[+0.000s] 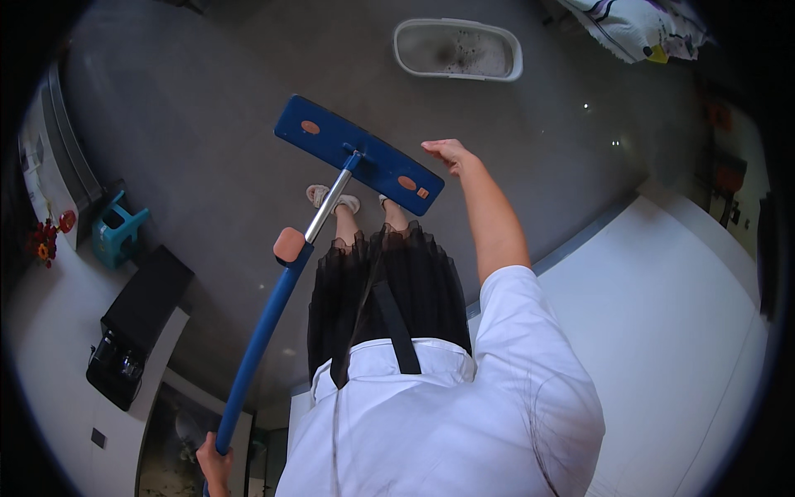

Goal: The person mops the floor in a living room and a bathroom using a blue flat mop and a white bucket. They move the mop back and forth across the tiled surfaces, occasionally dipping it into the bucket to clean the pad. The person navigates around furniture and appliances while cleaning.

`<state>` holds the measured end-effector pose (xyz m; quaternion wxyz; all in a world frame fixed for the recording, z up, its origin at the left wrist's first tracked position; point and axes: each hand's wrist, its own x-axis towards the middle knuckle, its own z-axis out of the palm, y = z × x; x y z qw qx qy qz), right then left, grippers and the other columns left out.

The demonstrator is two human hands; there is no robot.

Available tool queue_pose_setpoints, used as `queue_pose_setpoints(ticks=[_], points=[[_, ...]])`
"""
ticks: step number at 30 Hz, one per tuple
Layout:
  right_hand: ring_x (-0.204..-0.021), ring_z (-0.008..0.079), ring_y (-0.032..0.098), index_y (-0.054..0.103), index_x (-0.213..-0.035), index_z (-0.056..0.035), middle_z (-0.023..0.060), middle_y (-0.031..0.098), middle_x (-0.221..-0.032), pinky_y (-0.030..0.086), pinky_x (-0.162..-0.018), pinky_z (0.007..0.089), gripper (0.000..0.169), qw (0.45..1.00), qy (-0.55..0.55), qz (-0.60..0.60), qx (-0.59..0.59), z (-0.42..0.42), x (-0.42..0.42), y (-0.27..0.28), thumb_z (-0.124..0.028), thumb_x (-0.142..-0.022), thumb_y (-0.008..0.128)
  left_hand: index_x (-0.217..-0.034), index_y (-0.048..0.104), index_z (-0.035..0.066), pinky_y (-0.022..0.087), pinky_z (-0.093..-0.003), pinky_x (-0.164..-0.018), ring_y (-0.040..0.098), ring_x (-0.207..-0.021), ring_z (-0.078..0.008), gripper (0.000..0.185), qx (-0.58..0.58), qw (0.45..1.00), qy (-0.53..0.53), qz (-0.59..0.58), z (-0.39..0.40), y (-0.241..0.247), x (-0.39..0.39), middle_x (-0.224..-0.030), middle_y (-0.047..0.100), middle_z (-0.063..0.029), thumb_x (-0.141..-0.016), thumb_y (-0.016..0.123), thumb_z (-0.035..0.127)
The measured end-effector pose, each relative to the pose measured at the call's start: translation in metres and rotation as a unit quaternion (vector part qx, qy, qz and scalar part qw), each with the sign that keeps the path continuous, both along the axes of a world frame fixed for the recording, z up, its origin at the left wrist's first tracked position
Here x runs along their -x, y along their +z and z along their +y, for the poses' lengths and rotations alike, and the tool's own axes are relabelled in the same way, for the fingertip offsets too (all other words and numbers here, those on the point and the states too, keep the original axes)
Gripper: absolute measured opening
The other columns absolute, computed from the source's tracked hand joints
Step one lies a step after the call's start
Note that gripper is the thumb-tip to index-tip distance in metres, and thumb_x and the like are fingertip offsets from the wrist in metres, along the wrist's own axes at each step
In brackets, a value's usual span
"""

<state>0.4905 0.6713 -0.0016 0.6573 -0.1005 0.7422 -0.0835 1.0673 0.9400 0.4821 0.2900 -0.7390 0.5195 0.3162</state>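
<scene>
My left hand grips the blue handle of a flat mop, low at the left of the view. The handle slants up to a salmon-coloured knob and a bare metal tube. At its end, the blue rectangular mop head is tilted, its top plate with salmon ovals facing me. Whether a pad is fixed beneath is hidden. Just beyond the head's right end, my right hand is held out with nothing in it, apart from the mop.
A white oblong bucket with murky water and dark specks stands ahead on the grey floor. To the left are a teal plastic stool and a black box-shaped object. A white panel rises at right; patterned cloth hangs far right.
</scene>
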Motion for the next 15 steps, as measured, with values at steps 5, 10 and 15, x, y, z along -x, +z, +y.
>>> queue_pose_setpoints(ticks=[5, 10, 15], points=[[-0.085, 0.0109, 0.054, 0.067, -0.084, -0.013, -0.0037, 0.062, -0.081, 0.029, -0.095, 0.0397, 0.026, 0.991, 0.086, 0.07, -0.069, 0.014, 0.027, -0.039, -0.039, -0.079, 0.064, -0.073, 0.048, 0.002, 0.042, -0.0429, -0.052, 0.054, -0.058, -0.0393, 0.022, -0.015, 0.999, -0.018, -0.033, -0.012, 0.006, -0.002, -0.06, 0.052, -0.0201, -0.056, 0.061, 0.003], [-0.08, 0.0144, 0.055, 0.063, -0.085, -0.006, 0.0035, 0.061, -0.08, 0.041, -0.082, 0.0332, 0.038, 0.981, 0.098, 0.056, -0.157, 0.034, 0.009, -0.028, -0.043, -0.079, 0.062, -0.07, 0.045, 0.002, 0.041, -0.0425, -0.05, 0.053, -0.056, -0.0391, 0.022, -0.012, 0.999, -0.025, -0.034, -0.016, 0.008, 0.001, -0.059, 0.051, -0.0195, -0.055, 0.061, 0.002], [-0.082, 0.0192, 0.056, 0.064, -0.089, -0.0045, 0.0077, 0.062, -0.089, 0.042, -0.081, 0.0316, 0.041, 0.997, 0.032, 0.023, -0.064, 0.048, -0.002, -0.024, -0.044, -0.078, 0.063, -0.07, 0.044, 0.003, 0.039, -0.0424, -0.049, 0.051, -0.055, -0.0388, 0.023, 0.008, 0.999, -0.036, -0.025, -0.009, 0.011, -0.002, -0.057, 0.049, -0.0186, -0.054, 0.06, 0.001]])
